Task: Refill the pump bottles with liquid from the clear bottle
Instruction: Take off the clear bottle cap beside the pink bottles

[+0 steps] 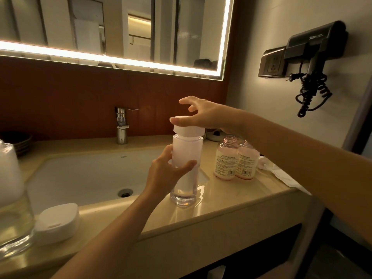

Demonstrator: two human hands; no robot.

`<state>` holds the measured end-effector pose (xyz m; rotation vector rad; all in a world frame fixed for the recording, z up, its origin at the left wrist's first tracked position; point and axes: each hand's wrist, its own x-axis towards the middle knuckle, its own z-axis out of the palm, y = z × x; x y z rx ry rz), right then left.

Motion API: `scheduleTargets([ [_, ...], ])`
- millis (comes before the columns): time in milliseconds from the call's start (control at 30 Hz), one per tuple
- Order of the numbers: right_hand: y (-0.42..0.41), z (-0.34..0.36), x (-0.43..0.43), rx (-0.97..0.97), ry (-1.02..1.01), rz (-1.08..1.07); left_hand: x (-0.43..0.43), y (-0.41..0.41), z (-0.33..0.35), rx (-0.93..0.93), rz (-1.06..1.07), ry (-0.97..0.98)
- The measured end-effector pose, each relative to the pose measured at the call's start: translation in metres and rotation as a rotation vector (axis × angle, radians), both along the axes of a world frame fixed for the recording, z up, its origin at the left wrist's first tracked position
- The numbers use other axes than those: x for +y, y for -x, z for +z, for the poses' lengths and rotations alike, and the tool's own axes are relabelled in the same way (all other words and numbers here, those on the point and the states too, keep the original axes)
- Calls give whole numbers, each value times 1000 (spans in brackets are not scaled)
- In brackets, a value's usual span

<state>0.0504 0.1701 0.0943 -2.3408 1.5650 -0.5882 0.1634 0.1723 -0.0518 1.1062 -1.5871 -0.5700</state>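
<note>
Head view looks down on a beige bathroom counter (231, 200) with a white sink (84, 176) set into it. The clear bottle (184, 195) stands upright at the sink's right rim, its base on the counter, and clear liquid shows in its lower part. The left hand (165, 170) grips the bottle around its middle, with the thumb across the front and the fingers wrapped behind. The right hand (209, 115) reaches in from the right and pinches the white cap (189, 130) on top of the bottle. Its thumb lies along the cap's upper edge and its forefinger is lifted clear.

Just right of the clear bottle, two pump bottles (224, 160) (246, 164) stand side by side and touching. Both are pinkish, labelled, and open at the neck with no pump fitted. A white cloth (279, 174) lies beside them toward the counter's right end.

A chrome faucet (121, 125) rises behind the sink, below a mirror (120, 27) with a lit border. At the near left stand a glass jar (12, 208) with white filling and a white dish (58, 222) just beside it. On the right wall hang a dark hair dryer (316, 41) with a coiled cord and a socket (271, 63).
</note>
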Motion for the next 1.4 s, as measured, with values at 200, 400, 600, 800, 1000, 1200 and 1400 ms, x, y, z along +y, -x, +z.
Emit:
scheduleTargets([
  [200, -1, -3, -1, 120, 100, -64, -1, -1, -2, 4, 4, 14],
  [400, 2, 7, 1, -7, -72, 38, -1, 0, -3, 4, 5, 26],
  [600, -3, -4, -5, 176, 163, -36, -2, 0, -2, 5, 11, 25],
  [800, 16, -8, -9, -86, 342, -82, -2, -1, -3, -6, 12, 54],
  [1000, 67, -62, -32, -241, 240, -391, -5, 1, -5, -9, 32, 95],
  [1200, 73, -151, -25, 17, 48, -393, -7, 2, -8, 17, 30, 118],
  [1400, 73, -179, -28, 76, 22, -357, -9, 3, -9, 21, 47, 142],
])
